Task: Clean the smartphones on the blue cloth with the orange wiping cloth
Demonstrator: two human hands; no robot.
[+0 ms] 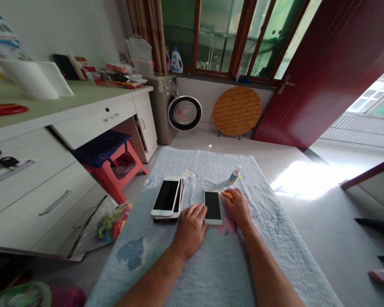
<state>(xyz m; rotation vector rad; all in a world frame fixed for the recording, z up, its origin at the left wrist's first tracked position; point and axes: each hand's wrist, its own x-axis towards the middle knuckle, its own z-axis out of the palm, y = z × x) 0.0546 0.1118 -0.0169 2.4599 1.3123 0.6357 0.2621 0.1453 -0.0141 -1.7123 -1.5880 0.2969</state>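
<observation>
Okay, white phone point(213, 207) lying screen-up on the cloth-draped counter point(217, 268), pale blue and wrinkled. The left hand point(192, 226), fingers together and slightly bent, rests against its left edge; can't tell if it's gripping. The right hand point(238, 207) pinches an orange tool point(227, 195) at the upper right edge. Stacked phones point(166, 196) sit just beside the left hand; a small bottle point(234, 175) stands beyond the right. Left of the counter, a red stool point(113, 183). Farther out: pale floor point(320, 226), washing machine point(161, 123) with its round door point(185, 114) swung open, a leaning wooden tabletop point(237, 111), dark red door point(307, 76).
</observation>
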